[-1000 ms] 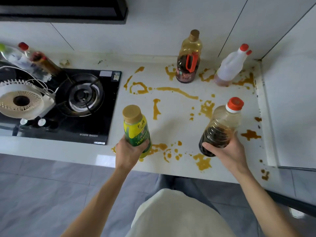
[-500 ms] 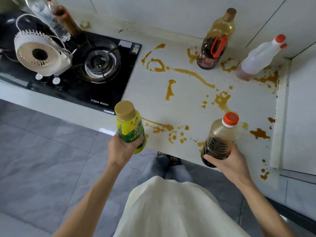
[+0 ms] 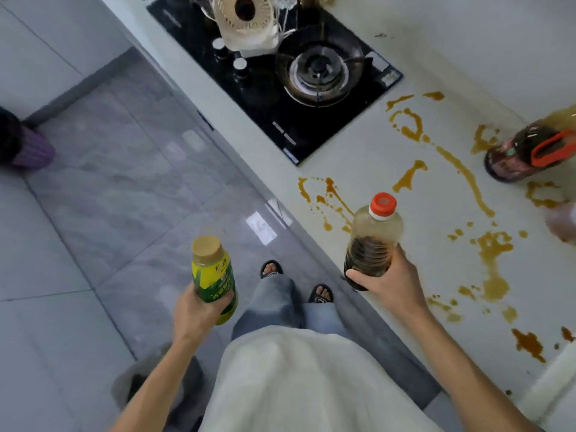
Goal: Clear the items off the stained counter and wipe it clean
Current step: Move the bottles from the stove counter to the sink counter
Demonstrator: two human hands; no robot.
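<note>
The clearing step is in hand. The left hand [image 3: 199,310] is closed around a yellow bottle [image 3: 213,277] over the floor; the right hand [image 3: 391,280] grips a dark bottle [image 3: 372,244] at the stained bench [image 3: 389,182] edge. Next, both must be set down elsewhere; another bottle [image 3: 526,151] remains beyond the right hand.

A small fan [image 3: 244,14] sat on the black stove [image 3: 280,79] beside its burner [image 3: 319,68] (a purple bin [image 3: 26,141] stood on the grey floor [image 3: 109,198]).

At three o'clock the frame edge cuts off the handled bottle [image 3: 530,154] and a blurred pale bottle [image 3: 564,224]. At twelve o'clock, the fan [image 3: 246,17] loses its top.
</note>
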